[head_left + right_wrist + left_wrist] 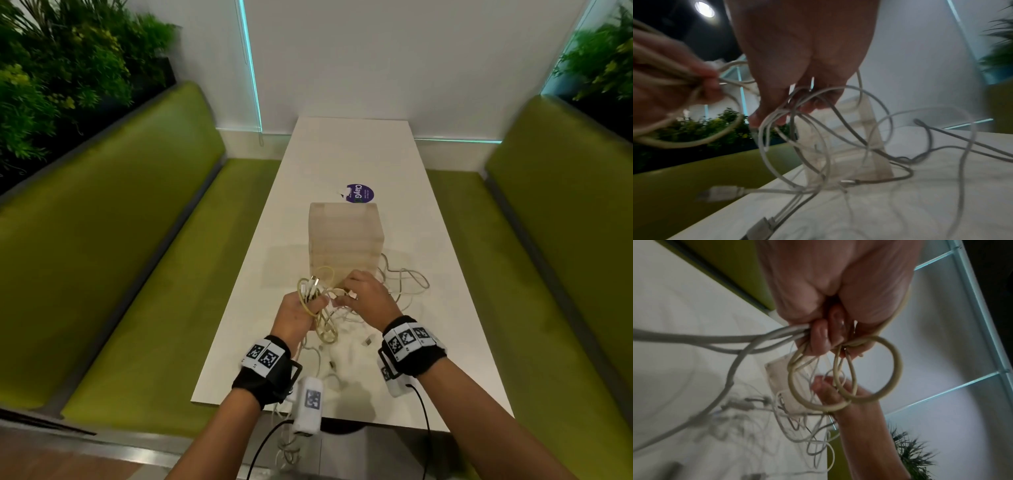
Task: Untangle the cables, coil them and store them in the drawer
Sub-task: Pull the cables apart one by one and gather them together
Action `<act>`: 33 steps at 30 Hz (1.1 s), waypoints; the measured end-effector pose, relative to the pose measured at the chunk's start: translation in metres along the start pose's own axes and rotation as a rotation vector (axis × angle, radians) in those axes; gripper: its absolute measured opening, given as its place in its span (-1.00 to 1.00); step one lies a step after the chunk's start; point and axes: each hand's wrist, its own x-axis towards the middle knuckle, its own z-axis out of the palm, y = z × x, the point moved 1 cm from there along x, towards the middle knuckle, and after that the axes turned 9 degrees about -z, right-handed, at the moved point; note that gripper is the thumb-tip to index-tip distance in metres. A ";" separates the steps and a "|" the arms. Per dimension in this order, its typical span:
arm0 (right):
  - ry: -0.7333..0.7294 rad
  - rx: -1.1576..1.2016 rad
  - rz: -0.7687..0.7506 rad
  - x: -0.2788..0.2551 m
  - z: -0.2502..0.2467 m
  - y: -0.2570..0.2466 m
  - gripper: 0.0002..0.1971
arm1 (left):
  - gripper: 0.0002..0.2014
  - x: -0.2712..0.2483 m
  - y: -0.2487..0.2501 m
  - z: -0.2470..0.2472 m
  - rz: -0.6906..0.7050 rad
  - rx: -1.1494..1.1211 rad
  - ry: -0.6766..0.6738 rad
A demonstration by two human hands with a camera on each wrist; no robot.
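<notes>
Two hands work above the surface (342, 154): left hand (296, 317) clenched on the coil (317, 308), right hand (368, 296) at its 3 o'clock pinching a cable (818, 100) whose slack trails toward 4 o'clock; drawer unit (344, 240) at 12 o'clock.

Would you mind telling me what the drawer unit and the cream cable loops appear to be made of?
Drawer unit: probably clear, slightly frosted plastic; the table shows through its walls. Cream cable loops: seemingly smooth rubbery plastic sheathing, matte, bending in soft round curves from the left hand.
</notes>
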 end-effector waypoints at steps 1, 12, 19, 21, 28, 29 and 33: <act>-0.055 0.038 0.067 -0.002 -0.002 0.004 -0.81 | -0.82 0.000 0.000 -0.005 -0.001 0.005 0.017; -0.253 0.004 0.469 -0.016 -0.029 0.026 -0.53 | -0.72 0.000 0.005 -0.038 0.038 0.094 -0.010; -0.206 0.028 0.345 -0.015 -0.055 -0.019 -0.54 | -0.73 -0.006 0.003 -0.030 0.044 0.251 -0.134; -0.190 0.294 0.259 -0.012 -0.059 -0.044 -0.39 | -0.76 -0.006 0.001 -0.026 0.057 0.355 -0.170; -0.328 0.493 0.290 -0.017 -0.037 -0.067 -0.47 | -0.80 -0.008 -0.009 -0.013 0.109 0.724 -0.286; -0.302 0.558 0.320 -0.019 -0.035 -0.068 -0.55 | -0.84 -0.008 -0.011 -0.012 0.124 0.811 -0.271; -0.312 0.629 0.358 -0.023 -0.037 -0.069 -0.53 | -0.91 -0.006 -0.015 -0.011 0.092 0.847 -0.258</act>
